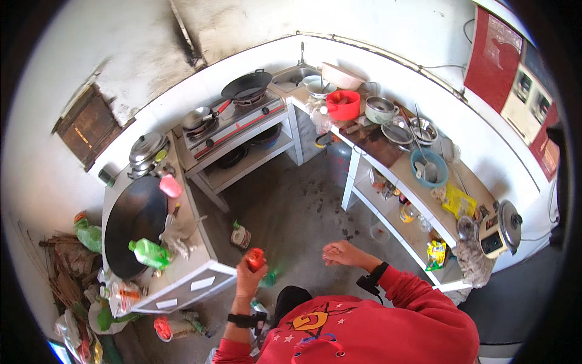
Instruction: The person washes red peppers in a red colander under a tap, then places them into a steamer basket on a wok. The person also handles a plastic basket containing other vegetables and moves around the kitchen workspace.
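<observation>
My left hand point(249, 275) grips a small red object point(256, 258) beside the end of the tiled counter; its exact kind is unclear. My right hand point(337, 253) is held over the floor with loosely bent fingers and nothing visible in it. Below my left hand is a blurred green object point(268, 278). A white pump bottle point(240, 237) with a green top stands on the floor just beyond. On the left counter point(193, 227) are a green bottle point(150, 255), a pale glove point(179, 234), a pink container point(170, 185) and a large dark wok point(136, 223).
A gas stove point(236, 123) bears a wok point(248, 86) and a saucepan point(198, 118). The right counter point(482, 184) holds a red pot point(343, 105), a blue basin point(429, 168) and a rice cooker point(499, 230). Firewood point(54, 273) and bags lie at the left. A gas cylinder point(338, 161) stands under the counter.
</observation>
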Motion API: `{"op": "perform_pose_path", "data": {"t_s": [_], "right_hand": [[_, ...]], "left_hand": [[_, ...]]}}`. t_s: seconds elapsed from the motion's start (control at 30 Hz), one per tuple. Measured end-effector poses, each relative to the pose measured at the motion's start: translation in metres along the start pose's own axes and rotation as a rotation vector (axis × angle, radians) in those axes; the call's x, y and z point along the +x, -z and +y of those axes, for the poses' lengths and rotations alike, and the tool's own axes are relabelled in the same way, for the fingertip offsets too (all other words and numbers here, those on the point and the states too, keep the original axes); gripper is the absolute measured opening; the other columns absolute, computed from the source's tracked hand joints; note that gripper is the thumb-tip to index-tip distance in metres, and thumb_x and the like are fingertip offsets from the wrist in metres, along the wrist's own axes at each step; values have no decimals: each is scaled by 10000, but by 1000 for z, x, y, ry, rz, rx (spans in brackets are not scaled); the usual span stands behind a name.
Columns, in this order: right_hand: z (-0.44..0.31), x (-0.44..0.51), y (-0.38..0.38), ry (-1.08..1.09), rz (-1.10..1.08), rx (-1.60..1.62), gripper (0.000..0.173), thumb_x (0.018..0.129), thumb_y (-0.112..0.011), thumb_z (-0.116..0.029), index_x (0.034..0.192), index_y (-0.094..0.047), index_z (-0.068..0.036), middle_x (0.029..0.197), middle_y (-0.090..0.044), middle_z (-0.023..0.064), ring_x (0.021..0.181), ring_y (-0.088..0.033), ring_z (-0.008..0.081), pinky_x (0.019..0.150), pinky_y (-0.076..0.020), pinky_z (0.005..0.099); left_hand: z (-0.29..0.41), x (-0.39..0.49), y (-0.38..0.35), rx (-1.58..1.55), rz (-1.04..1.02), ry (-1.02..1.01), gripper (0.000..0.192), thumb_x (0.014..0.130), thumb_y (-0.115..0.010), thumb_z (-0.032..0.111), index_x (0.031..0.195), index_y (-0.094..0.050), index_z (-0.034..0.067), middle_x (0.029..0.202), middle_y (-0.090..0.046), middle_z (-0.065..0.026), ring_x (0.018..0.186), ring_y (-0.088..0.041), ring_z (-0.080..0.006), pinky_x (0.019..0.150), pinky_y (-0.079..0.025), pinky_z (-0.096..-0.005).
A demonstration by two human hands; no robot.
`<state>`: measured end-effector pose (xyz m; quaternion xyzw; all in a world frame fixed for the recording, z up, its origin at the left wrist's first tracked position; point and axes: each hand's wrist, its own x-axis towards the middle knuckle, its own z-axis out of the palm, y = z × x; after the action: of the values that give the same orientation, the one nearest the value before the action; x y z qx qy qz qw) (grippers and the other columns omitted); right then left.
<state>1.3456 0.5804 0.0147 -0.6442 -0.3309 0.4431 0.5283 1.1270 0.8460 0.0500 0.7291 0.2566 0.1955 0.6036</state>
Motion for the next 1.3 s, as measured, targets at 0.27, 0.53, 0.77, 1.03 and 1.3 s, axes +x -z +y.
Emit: {"op": "perform_pose_path", "data": {"t_s": [0.27,0.53,0.77,1.03,1.3], "right_hand": [[-13,174,96,-139,230,67,303,921,-637,-299,965,-628,1,818,-676,40,712,-636,101,579,-470,257],[-46,229,196,-224,602,212,315,954,-595,-244,1155,-575,-2,985,-684,88,821,-691,162,649,-524,262],[-36,282,303,-149,689,258,357,948,-613,-246,1152,-563,42,973,-676,96,786,-664,152,672,-516,269],[-66,346,387,-71,761,394,368,945,-620,-214,1185,-543,54,987,-674,93,828,-669,152,683,-503,259],[-55,357,389,-235,839,473,348,952,-600,-192,1195,-527,46,999,-672,82,826,-666,151,661,-491,259]], "left_hand": [[71,304,-34,-95,-185,-6,438,847,-673,76,1255,-521,27,838,-605,-43,645,-592,-101,494,-482,-229],[168,566,-196,64,-648,-325,465,837,-714,167,1231,-528,4,802,-592,-50,618,-554,-98,485,-457,-250],[178,710,-341,286,-826,-644,544,748,-750,221,1179,-537,-34,1079,-637,-257,1039,-609,-387,892,-478,-414],[151,767,-433,446,-911,-645,660,756,-738,226,1292,-448,-27,1205,-581,-249,1146,-549,-386,974,-439,-427],[129,796,-411,201,-1049,-402,625,798,-744,183,1317,-462,-20,1187,-621,-167,1038,-637,-210,885,-507,-327]]}}
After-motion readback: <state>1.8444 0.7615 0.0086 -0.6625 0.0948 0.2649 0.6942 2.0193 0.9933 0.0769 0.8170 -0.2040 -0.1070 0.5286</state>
